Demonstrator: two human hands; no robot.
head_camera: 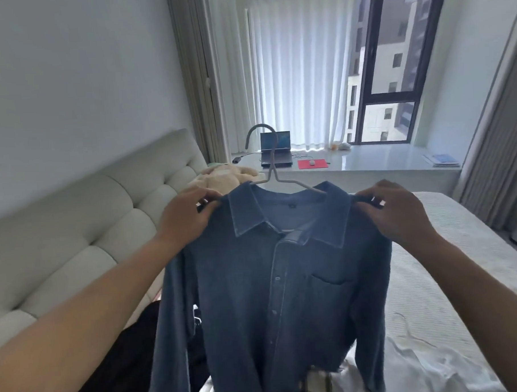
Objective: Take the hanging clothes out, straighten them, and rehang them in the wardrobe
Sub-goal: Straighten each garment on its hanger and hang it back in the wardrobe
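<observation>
A blue button-up shirt (273, 290) with a collar and chest pocket hangs on a pale wire hanger (272, 165), held up in front of me over the bed. My left hand (187, 219) grips the shirt's left shoulder at the hanger's end. My right hand (397, 213) grips the right shoulder the same way. The hanger's hook points up and curves left. The sleeves hang down at both sides. No wardrobe is in view.
A white bed (438, 277) lies below, with a dark garment (125, 358) at lower left and a checked cloth (319, 388) under the shirt's hem. A padded headboard (84, 233) runs along the left. Behind stand a plush toy (224, 176), a laptop (276, 150) on a window ledge, and curtains.
</observation>
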